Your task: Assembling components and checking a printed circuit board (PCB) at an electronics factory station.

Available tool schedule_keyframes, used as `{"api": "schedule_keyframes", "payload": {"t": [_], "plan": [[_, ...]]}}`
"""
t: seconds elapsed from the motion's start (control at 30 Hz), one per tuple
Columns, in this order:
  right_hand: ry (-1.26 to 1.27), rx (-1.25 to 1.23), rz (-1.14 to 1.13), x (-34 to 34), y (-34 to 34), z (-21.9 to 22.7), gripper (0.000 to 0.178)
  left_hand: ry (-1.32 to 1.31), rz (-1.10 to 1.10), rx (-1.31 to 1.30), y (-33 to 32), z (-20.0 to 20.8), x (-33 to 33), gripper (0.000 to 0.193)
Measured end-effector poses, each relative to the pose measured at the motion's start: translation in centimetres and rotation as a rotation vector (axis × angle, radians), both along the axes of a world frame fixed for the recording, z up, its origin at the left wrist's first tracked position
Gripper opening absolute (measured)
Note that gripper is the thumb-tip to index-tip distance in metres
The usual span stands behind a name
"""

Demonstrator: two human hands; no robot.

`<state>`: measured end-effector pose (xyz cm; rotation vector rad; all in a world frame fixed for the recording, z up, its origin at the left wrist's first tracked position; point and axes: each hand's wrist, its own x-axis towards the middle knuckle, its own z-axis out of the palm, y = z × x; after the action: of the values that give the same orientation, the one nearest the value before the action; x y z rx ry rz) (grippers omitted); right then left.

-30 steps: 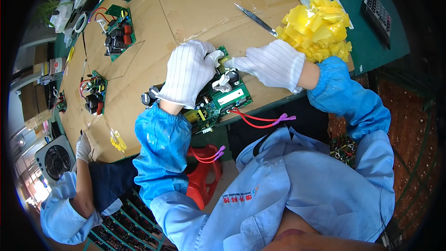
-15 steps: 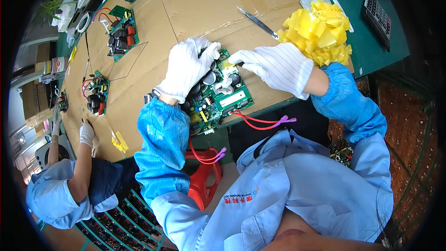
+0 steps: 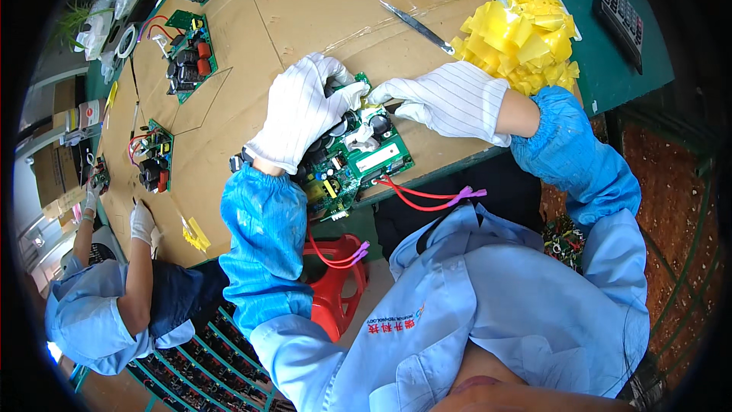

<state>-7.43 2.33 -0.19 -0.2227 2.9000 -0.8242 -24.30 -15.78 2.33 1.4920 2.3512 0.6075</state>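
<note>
Well to the left of the green circuit board (image 3: 352, 173), which lies at the near edge of the cardboard (image 3: 305, 11) beneath the two gloved hands, I can see a co-worker (image 3: 88, 313) in pale blue. Between that person and the green circuit board, yellow strips (image 3: 196, 234) lie on the cardboard, and a small board with red wires (image 3: 157, 160) sits well apart on the left. Left of it and farther off is a larger board with red parts (image 3: 191, 65). A red stool (image 3: 335, 282) stands lower than the green circuit board, on its near side. The left hand (image 3: 305, 111) covers the board's left part, fingers bent and thumb tip drawn in by the far edge; whether it is clamped on anything there, I cannot tell. A white label (image 3: 379, 158) shows on the board's right half, and red wires (image 3: 423, 194) with purple ends stick out to its right. The right hand (image 3: 450, 103) reaches in over the board's far right corner, its fingertips near the other hand's; from here I cannot tell if they are closed on something. Beyond the board, to the right, are tweezers (image 3: 415, 27), then a heap of yellow pieces (image 3: 522, 38) and, farthest right, a calculator (image 3: 619, 21).
</note>
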Motion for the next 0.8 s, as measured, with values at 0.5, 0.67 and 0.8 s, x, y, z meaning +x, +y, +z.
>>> {"api": "schedule_keyframes", "payload": {"t": [0.5,0.67,0.8], "plan": [[-0.051,0.059,-0.001,-0.16,-0.37,0.56,0.029,-0.019,0.03,-0.021,-0.05,0.24,0.05,0.028],[0.059,0.073,-0.024,-0.16,-0.26,0.25,0.03,-0.021,0.032,-0.02,0.04,0.34,0.08,0.027],[0.009,-0.003,-0.01,-0.28,-0.01,0.4,0.031,-0.034,0.035,-0.033,0.0,0.37,0.06,0.027]]}}
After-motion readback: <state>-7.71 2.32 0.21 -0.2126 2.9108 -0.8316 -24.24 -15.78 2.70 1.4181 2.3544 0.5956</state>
